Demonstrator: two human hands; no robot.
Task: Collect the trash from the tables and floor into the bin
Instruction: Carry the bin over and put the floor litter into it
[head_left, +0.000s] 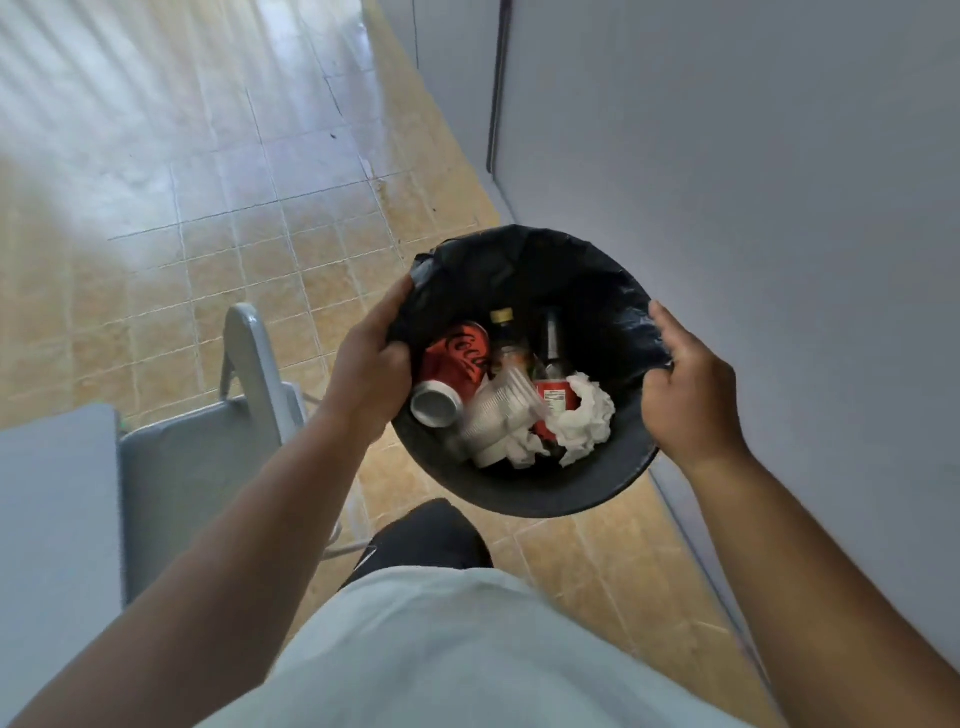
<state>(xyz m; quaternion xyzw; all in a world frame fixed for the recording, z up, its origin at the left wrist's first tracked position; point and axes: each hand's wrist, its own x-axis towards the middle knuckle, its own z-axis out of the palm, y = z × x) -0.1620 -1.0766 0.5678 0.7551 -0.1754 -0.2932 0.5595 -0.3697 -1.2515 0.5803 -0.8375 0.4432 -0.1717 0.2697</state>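
A grey worktop (52, 519) occupies the 8 o'clock edge of the view, with a grey chair (208, 441) just beside it on the tiled floor (260, 249). The left hand (366, 371) is curled closed over the 9 o'clock rim of the bin (545, 493), pinching the black liner (519, 270). Inside the bin, from 9 to 3 o'clock, lie a red can (449, 371), clear plastic cups (498, 415), two bottles (550, 348) and crumpled white tissue (584, 415). The right hand (685, 384) grips the 3 o'clock rim, fingers wrapped over the liner. A pale wall (779, 208) stands just beside the bin.
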